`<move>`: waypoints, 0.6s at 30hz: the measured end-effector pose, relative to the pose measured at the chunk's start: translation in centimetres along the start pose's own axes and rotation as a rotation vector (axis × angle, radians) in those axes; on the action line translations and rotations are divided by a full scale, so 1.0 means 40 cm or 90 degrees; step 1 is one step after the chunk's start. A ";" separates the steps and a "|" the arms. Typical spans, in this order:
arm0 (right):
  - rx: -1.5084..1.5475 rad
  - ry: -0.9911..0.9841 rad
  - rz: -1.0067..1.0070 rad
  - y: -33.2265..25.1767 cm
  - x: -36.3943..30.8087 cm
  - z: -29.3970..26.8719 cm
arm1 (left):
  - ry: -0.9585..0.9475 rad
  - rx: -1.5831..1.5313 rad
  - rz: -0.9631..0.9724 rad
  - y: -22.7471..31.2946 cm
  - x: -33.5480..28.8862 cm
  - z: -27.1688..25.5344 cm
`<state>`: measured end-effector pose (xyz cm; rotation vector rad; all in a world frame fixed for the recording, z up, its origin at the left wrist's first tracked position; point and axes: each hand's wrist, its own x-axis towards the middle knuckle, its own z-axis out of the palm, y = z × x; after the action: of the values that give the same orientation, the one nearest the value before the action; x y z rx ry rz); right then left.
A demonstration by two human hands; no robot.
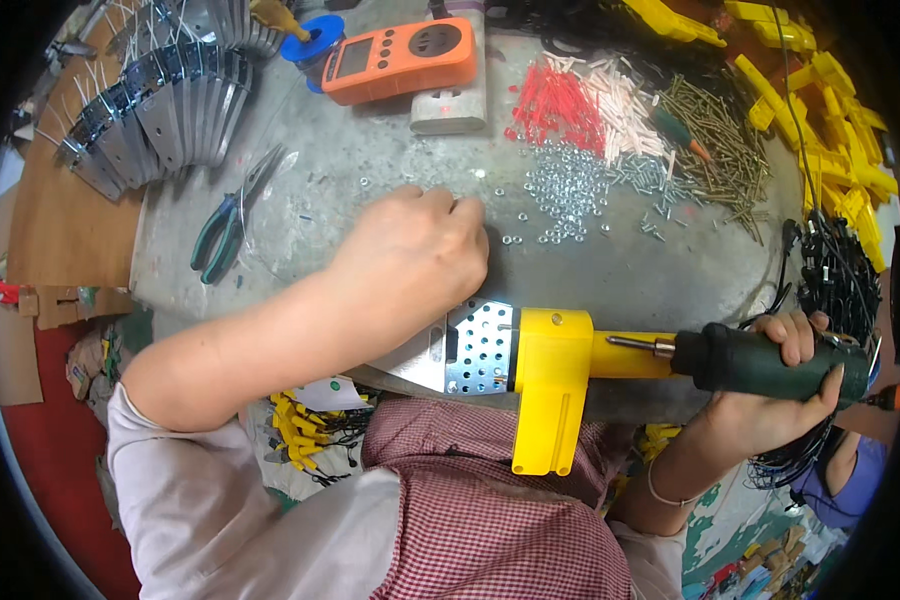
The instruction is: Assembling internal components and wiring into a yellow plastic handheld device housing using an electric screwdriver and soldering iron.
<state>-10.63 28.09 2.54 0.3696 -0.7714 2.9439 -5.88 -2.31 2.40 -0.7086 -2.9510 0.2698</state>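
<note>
Room runs between nuts [567, 190] and yellow housing [553, 385]; cables [842, 275] seemingly block right.

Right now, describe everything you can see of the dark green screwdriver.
The dark green screwdriver has a thick, rounded body, apparently plastic, with a darker front collar. A slim, shiny metal bit juts from its left end. It lies nearly level, gripped toward its rear by the right hand, fingers above and thumb below. The bit overlaps the yellow handle in view; whether they touch cannot be told.

Two hands [420, 240], one power driver [755, 361], one meter [395, 68], one spool [322, 30]
</note>
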 end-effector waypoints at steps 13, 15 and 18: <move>0.097 0.033 0.057 0.043 0.002 -0.003 | 0.270 -0.533 -0.208 0.122 -0.085 0.021; 0.085 0.057 0.079 0.037 0.006 -0.015 | 0.320 -0.520 -0.203 0.131 -0.082 0.035; 0.067 0.092 0.095 0.042 0.008 -0.001 | 0.361 -0.505 -0.188 0.137 -0.086 0.049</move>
<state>-11.19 26.64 1.79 0.1077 -0.6556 3.1157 -0.66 0.63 -0.74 -0.2966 -2.4732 -0.9903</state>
